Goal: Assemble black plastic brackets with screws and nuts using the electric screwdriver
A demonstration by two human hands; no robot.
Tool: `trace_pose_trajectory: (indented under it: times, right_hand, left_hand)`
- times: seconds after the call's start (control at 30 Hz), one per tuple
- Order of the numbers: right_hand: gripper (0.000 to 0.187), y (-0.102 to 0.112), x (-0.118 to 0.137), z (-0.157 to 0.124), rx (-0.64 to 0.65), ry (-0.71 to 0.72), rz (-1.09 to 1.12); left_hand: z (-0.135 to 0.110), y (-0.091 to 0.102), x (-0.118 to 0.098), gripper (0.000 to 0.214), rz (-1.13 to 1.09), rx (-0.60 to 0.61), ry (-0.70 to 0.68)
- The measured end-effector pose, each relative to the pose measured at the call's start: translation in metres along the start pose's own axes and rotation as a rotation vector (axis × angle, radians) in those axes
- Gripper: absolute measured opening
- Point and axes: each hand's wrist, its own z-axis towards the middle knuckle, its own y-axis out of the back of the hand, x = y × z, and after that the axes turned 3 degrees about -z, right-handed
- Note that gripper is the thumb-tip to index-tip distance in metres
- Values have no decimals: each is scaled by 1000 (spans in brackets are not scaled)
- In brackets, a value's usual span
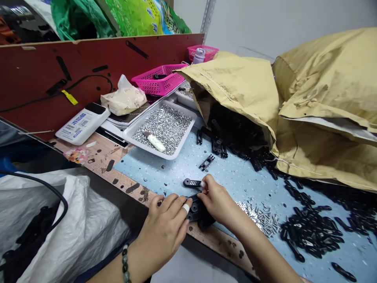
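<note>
My left hand (166,224) lies at the table's front edge, fingers pressed on a black plastic part (198,212); one fingertip is wrapped in white tape. My right hand (216,198) is closed in a pinch over the same part, its taped fingertip beside a second black part (191,182) lying just behind. A heap of small silver screws (262,216) lies to the right of my right wrist. A pile of black plastic parts (312,232) spreads further right.
A white tray (188,129) full of small silver nuts holds a white scoop (154,141). Large tan sacks (309,106) spill black parts at the back right. Pink baskets (159,78), a scale (82,122) and a white sack (59,228) at the left.
</note>
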Motion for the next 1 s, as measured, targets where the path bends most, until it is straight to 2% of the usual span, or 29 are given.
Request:
trace_pose_trajectory:
  times: [0.07, 0.13, 0.23, 0.3, 0.33, 0.4, 0.47, 0.53, 0.6, 0.67, 0.73, 0.8, 0.9, 1.0]
  right_hand:
    - [18, -1, 3, -2, -21, -9, -164]
    - [21, 1, 4, -3, -90, -22, -337]
    - [40, 6, 8, -8, -249, -33, -457]
    - [44, 5, 13, -21, -329, 24, -388]
    - [38, 1, 16, -32, -345, 77, -305]
    - [19, -15, 22, -59, -295, 194, -80]
    - [4, -43, 24, -86, -145, 250, 107]
    - [8, -76, 19, -106, -66, 228, 172]
    - [13, -106, 11, -117, -130, 176, 209]
    - [17, -127, 4, -119, -241, 142, 195]
    - [17, -137, 1, -118, -329, 135, 133]
    - [14, -139, 3, -116, -392, 142, 66]
    - [14, -133, 7, -116, -429, 166, 37]
    - [18, -131, 8, -116, -438, 217, 75]
  left_hand:
    - [-13, 3, 2, 35, -87, -9, 16]
    - [-36, 1, 7, 28, -215, 4, 104]
    - [-73, -16, 23, 17, -420, 88, 473]
    - [-87, -36, 34, 19, -544, 108, 720]
    - [-89, -46, 39, 22, -612, 102, 815]
    - [-84, -63, 44, 24, -780, 116, 959]
    - [-75, -73, 44, 22, -888, 130, 977]
    - [-68, -74, 38, 21, -966, 154, 923]
    - [-67, -70, 30, 24, -1043, 200, 857]
    - [-71, -65, 22, 26, -1091, 242, 804]
    - [-77, -61, 16, 26, -1108, 248, 748]
    - [-82, -59, 12, 23, -1075, 245, 674]
    - [-90, -56, 6, 21, -949, 257, 589]
    - [-92, -51, 1, 19, -894, 261, 585]
